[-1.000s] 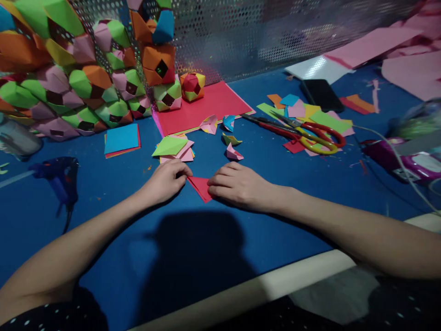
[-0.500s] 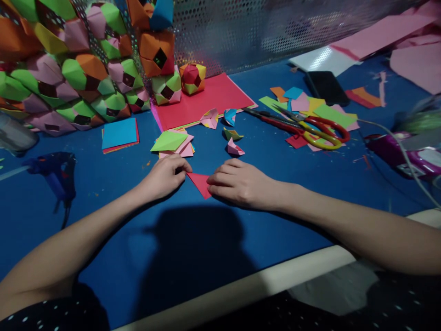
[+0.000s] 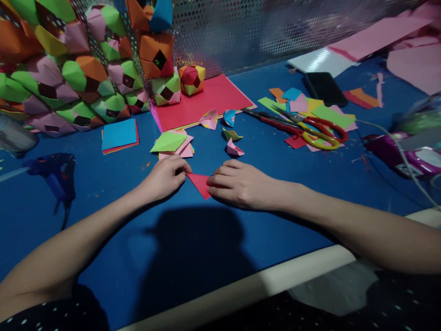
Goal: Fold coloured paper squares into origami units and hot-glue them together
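Observation:
A small folded red paper (image 3: 200, 184) lies flat on the blue table (image 3: 144, 257) between my hands. My left hand (image 3: 164, 177) has its fingers curled, pinching the paper's left corner. My right hand (image 3: 239, 183) rests palm down, its fingers pressed together on the paper's right part. Just beyond my left hand lies a small stack of paper squares, green on top (image 3: 170, 142). Beyond my right hand sit several small folded paper pieces, the nearest one pink (image 3: 234, 148).
A pile of coloured paper cubes (image 3: 79, 69) stands at the back left before a perforated metal screen. Nearby are a red sheet (image 3: 206, 102), a blue-topped square stack (image 3: 120, 134), scissors (image 3: 303, 128), a phone (image 3: 322, 88), a blue glue gun (image 3: 57, 177) and a purple device (image 3: 403, 158).
Both hands stay on the red paper in nearly the same place. The view has shifted slightly; nothing else moved.

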`<state>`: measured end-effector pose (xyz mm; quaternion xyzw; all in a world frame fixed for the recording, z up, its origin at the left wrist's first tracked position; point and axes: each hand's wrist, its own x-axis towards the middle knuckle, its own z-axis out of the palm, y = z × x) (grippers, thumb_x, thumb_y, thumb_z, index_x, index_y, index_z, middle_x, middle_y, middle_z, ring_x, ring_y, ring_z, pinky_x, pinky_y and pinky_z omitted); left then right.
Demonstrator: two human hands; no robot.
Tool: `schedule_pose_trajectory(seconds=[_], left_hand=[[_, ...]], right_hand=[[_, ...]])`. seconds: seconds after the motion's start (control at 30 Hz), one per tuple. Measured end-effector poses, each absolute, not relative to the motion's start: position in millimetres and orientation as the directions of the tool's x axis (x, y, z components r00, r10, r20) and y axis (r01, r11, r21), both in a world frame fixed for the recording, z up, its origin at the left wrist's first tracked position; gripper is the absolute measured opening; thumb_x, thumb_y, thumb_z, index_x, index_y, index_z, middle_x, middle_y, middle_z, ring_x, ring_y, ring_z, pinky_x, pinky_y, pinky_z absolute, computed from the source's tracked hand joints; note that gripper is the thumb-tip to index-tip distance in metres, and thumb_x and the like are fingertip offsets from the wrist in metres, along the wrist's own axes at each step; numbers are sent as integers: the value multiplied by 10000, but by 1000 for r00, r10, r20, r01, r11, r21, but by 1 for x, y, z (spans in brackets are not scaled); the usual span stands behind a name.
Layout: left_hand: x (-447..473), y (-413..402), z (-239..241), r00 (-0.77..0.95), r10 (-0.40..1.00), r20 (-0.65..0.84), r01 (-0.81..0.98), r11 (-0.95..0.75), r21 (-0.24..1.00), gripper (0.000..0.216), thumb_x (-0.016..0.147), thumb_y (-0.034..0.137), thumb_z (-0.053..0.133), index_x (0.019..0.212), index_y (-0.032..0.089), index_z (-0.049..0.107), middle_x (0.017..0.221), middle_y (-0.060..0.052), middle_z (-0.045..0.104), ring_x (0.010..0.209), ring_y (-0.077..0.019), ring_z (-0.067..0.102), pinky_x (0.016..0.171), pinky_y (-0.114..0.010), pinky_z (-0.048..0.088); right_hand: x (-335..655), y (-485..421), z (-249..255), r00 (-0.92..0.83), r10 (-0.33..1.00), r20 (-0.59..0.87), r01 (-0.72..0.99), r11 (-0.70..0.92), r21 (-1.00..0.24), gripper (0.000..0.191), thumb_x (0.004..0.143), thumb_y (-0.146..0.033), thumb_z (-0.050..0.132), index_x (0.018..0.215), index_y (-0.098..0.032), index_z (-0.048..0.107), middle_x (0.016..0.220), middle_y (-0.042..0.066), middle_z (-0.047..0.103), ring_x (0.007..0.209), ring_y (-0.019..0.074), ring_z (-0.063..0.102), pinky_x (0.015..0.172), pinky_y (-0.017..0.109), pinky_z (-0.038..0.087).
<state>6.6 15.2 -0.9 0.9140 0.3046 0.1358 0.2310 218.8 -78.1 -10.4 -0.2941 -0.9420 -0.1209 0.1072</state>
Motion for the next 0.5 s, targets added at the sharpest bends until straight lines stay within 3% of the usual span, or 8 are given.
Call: schedule_pose_trajectory(seconds=[0.3, 0.5], left_hand=[[10, 7, 5, 772, 628, 100, 516, -710, 479, 157, 733, 95, 492, 771, 158, 630, 785, -15, 605, 777, -145, 543, 725, -283, 415], [9, 6, 0, 779, 611, 139, 498, -739, 454, 177, 813, 327, 563, 796, 159, 613, 798, -29, 577, 798, -165, 528, 711, -294, 407]], right_hand=[[219, -81, -4, -817, 528, 231, 565, 813, 143, 270, 920, -222, 380, 922, -141, 637, 936, 94, 607, 820, 192, 448, 729, 339, 272], [218, -81, -2, -817, 539, 206, 570, 809, 145, 272, 918, -214, 375, 922, -142, 637, 896, 80, 606, 779, 182, 429, 726, 335, 259]])
